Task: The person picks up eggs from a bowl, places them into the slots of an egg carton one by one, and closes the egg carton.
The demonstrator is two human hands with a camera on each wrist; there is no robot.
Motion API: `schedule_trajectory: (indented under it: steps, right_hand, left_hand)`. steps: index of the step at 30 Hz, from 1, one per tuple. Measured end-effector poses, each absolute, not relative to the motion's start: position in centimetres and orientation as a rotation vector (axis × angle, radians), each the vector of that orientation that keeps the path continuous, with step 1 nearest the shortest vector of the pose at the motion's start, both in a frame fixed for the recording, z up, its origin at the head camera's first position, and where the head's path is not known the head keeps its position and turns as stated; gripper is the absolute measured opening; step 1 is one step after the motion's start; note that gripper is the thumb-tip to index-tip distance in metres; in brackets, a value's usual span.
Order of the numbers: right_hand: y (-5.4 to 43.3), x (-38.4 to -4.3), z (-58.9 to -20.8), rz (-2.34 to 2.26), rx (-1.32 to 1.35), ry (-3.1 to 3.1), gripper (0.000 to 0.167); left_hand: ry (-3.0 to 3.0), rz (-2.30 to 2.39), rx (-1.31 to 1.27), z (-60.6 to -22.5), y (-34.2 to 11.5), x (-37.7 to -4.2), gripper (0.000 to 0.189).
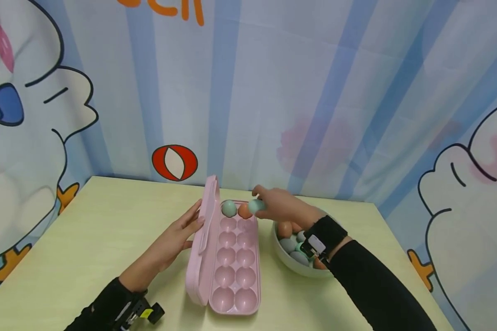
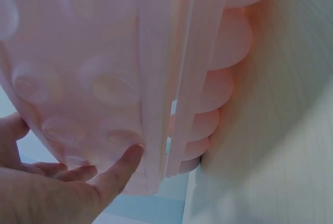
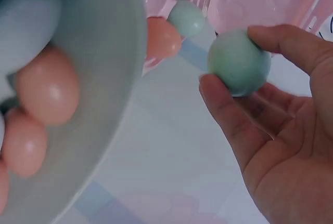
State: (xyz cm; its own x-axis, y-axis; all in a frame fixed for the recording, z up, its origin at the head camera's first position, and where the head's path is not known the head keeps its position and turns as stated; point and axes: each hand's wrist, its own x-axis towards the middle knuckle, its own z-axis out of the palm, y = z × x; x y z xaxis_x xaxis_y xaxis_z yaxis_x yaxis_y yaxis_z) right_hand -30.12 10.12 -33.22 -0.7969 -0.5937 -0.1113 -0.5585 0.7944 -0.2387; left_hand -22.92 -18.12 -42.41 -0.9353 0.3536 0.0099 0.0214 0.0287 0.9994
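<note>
A pink egg carton (image 1: 234, 276) stands on the table with its lid (image 1: 200, 257) raised on the left side. My left hand (image 1: 178, 232) touches the outside of that lid, its fingers spread against the plastic in the left wrist view. Two eggs sit in the carton's far row: a pale green egg (image 1: 229, 208) and a brown egg (image 1: 244, 211). Just above the carton's far right end, my right hand (image 1: 283, 204) pinches another pale green egg (image 3: 239, 63) between thumb and fingers. The other cups I can see hold no egg.
Right of the carton stands a pale bowl (image 1: 287, 263) with several brown, green and greyish eggs, partly hidden under my right forearm. A printed curtain (image 1: 248, 101) hangs behind the light yellow table (image 1: 120, 220).
</note>
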Motion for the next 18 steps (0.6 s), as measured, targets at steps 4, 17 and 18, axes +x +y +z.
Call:
schedule_trajectory:
  steps: [4, 17, 18]
  right_hand:
    - [8.6, -30.7, -33.7, -0.294, -0.890, 2.800, 0.040]
    - [4.7, -32.5, -35.5, -0.165, -0.896, 2.772, 0.035]
    - [4.6, -32.7, -35.8, -0.153, -0.898, 2.770, 0.034]
  left_hand:
    - [2.064, 1.992, 0.384, -42.3, -18.1, -22.9, 0.069]
    - [2.068, 1.983, 0.389, -42.4, -18.2, -23.0, 0.069]
    - [2.067, 1.984, 0.387, -42.4, -18.2, -23.0, 0.069]
